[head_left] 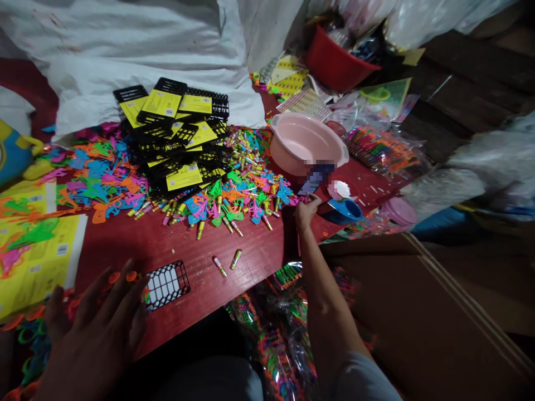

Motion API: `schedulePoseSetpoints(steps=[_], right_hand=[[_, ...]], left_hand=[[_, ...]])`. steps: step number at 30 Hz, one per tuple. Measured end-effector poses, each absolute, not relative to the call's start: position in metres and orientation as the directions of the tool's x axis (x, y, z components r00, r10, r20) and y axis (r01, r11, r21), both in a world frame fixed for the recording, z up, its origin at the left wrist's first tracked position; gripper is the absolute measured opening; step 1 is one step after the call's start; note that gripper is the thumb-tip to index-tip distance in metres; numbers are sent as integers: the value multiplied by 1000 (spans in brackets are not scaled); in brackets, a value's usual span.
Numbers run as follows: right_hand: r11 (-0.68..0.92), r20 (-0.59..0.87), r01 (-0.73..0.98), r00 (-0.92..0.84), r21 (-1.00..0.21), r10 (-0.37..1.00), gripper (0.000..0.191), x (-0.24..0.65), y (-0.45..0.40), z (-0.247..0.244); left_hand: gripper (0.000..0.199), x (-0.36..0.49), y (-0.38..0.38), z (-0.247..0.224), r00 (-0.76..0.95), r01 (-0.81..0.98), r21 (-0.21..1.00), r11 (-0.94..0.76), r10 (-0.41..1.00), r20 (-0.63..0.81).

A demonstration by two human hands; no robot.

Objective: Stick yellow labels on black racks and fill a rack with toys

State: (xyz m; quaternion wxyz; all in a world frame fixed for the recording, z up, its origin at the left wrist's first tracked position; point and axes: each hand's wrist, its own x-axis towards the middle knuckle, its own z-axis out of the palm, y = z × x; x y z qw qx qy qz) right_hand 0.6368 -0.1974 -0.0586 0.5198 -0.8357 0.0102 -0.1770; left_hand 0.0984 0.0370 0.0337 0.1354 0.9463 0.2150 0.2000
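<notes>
My left hand (pixel 96 328) is spread open over the near left of the red table, its fingertips close to small orange plastic pieces (pixel 131 275) and a black lattice basket (pixel 169 285) with a white card in it. Farther right, my right hand (pixel 307 211) is closed at the lower edge of a dark blue phone (pixel 316 178), which tilts beside a pink basin (pixel 308 142); part of the phone is blurred out. Two small printed tubes (pixel 228 263) lie between the hands. Behind them spreads a pile of colourful plastic pieces and tubes (pixel 225 203).
Black baskets with yellow cards (pixel 175 133) are stacked on the pile. Yellow printed sheets (pixel 42 262) lie at left. A blue tape dispenser-like holder (pixel 343 210) sits right of my right hand. A cardboard box (pixel 401 301) and filled plastic bags (pixel 276 340) stand below the table edge.
</notes>
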Motion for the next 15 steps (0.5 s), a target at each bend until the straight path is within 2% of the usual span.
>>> schedulePoseSetpoints(steps=[6, 15], right_hand=[[-445, 286, 185, 943, -876, -171, 51, 637, -191, -56], [-440, 336, 229, 925, -868, -180, 44, 614, -189, -48]], left_hand=[[79, 98, 35, 36, 816, 408, 336, -849, 504, 283], [75, 99, 37, 40, 829, 415, 299, -859, 492, 265]])
